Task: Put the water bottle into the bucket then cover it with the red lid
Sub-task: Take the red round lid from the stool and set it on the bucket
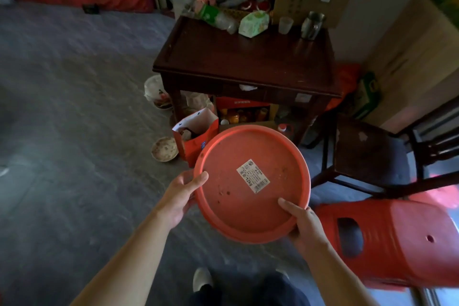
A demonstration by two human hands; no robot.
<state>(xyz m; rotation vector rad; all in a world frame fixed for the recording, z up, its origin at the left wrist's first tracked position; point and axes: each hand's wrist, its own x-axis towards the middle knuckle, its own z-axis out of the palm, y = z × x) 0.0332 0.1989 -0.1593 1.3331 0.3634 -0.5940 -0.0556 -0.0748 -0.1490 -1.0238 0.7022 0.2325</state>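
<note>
Both bare forearms reach up from the bottom of the frame. The left hand (182,195) and right hand (304,225) are each curled, thumbs on top.

The lid (250,184) hides whatever lies under it, perhaps the bucket; its label's (252,176) print is too small to read, and the red stool (387,243) is cropped.
</note>
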